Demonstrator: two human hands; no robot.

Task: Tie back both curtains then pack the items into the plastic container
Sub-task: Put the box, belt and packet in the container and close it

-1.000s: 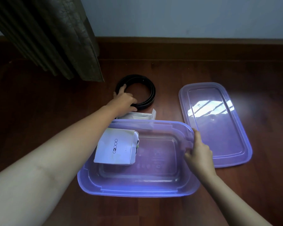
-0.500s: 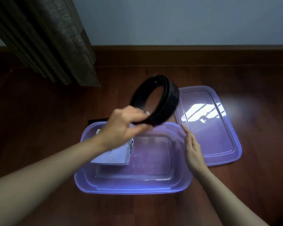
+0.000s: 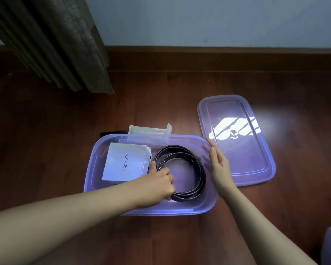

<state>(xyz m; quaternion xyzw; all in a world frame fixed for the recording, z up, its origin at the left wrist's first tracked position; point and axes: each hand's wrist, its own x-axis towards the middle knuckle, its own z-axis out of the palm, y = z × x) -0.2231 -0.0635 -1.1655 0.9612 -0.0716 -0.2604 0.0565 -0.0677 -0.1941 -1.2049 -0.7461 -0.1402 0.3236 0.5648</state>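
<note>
A plastic container (image 3: pixel 96 159) of translucent purple is seen on a dark wooden floor (image 3: pixel 46 140), with no lid on it. Inside it, on the left side, a white box (image 3: pixel 124 163) with printed letters is leaned against the left wall. In the right half a coiled black belt (image 3: pixel 199 173) is laid flat on the bottom, just beside the box. The near-left part of the coil is gripped by the left hand (image 3: pixel 159 186), whose fingers are curled around the strap inside the container. The right hand (image 3: pixel 219 169) is kept with straight fingers, laid flat against the outer right wall of the container, and nothing is held in it.

To the right of the container, just beside the right hand, the lid (image 3: pixel 237 150) is placed flat on the floor, and a bright reflection is shown on it. Behind the far wall of the container a white packet (image 3: pixel 149 129) is lying on the floor, close to the rim, and to the left of the packet a small dark object (image 3: pixel 113 133) is partly hidden by the container; what it is cannot be told. At the upper left a heavy brown curtain (image 3: pixel 61 44) is hung down to the floor, well apart from the container. A pale wall (image 3: pixel 218 20) with a wooden baseboard (image 3: pixel 218 58) is found behind everything.
</note>
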